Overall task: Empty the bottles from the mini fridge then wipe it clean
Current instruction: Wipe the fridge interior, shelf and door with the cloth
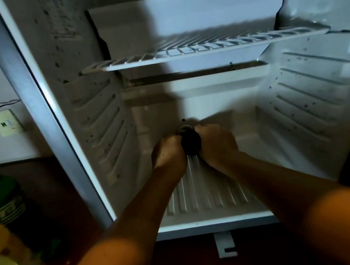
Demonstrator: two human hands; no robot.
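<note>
Both hands' fingers — left hand [168,154], right hand [216,142] — grip one dark, round-capped bottle [190,141].

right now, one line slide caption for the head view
Both hands grip a dark bottle deep in the mini fridge.

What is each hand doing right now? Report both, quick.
Left hand: fingers curled round the dark bottle on the fridge floor.
Right hand: also curled round the same bottle, from its other side.
</note>
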